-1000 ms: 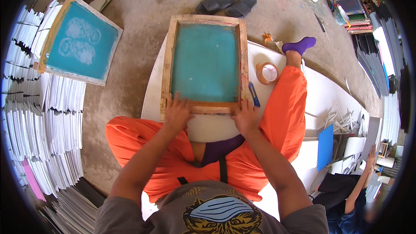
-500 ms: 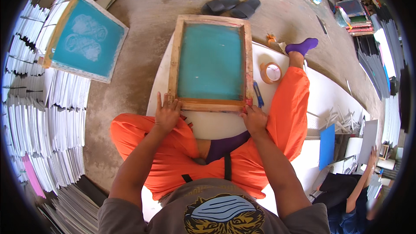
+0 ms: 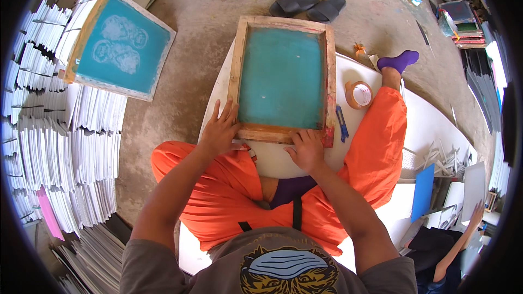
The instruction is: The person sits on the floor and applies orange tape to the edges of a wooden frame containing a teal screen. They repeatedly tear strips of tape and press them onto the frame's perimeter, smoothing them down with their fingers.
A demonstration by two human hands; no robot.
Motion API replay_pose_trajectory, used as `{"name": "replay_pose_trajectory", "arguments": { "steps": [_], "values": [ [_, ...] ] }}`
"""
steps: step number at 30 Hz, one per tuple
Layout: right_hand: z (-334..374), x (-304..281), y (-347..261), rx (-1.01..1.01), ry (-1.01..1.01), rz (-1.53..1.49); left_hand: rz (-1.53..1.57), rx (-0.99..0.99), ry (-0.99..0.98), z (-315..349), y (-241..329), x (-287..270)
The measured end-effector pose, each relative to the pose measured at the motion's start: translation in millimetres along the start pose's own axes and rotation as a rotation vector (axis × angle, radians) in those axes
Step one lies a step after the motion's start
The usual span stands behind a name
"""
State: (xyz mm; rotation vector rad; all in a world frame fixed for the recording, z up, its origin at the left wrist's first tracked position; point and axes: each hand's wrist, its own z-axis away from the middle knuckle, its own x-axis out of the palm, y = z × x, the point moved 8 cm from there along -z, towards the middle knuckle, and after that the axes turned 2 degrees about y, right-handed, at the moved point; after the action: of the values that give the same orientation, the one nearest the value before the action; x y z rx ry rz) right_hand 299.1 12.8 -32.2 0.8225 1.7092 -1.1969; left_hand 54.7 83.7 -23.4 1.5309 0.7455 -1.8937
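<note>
A wooden printing frame with teal mesh [image 3: 283, 79] lies flat on a white board [image 3: 376, 125] on the floor in front of me. My left hand [image 3: 220, 129] rests with spread fingers on the frame's near left corner. At the near edge of the frame, my right hand [image 3: 306, 148] presses on the wood with curled fingers. I sit cross-legged in orange trousers [image 3: 376, 152].
A second teal frame [image 3: 121, 43] leans on stacks of white sheets [image 3: 60, 152] at the left. A tape roll [image 3: 358, 93] and a blue knife [image 3: 341, 122] lie right of the frame. Black sandals [image 3: 308, 4] sit beyond. Another person's arm [image 3: 463, 239] shows lower right.
The frame has slid slightly away from me on the board. Both hands have moved with it along its near edge, the left one spreading wider.
</note>
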Motion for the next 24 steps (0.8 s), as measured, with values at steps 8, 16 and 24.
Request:
{"name": "replay_pose_trajectory", "arguments": {
  "steps": [8, 16, 24],
  "values": [
    [0.3, 4.6, 7.3, 0.014, 0.037, -0.053, -0.065, 0.097, -0.055, -6.5, -1.6, 14.1],
    [-0.8, -0.4, 9.5, 0.014, 0.06, -0.066, -0.13, 0.144, -0.094, -9.1, 2.5, 18.4],
    [-0.9, 0.6, 11.7, 0.031, 0.056, -0.093, -0.09, 0.156, -0.191, -13.9, 1.9, 15.6]
  ]
}}
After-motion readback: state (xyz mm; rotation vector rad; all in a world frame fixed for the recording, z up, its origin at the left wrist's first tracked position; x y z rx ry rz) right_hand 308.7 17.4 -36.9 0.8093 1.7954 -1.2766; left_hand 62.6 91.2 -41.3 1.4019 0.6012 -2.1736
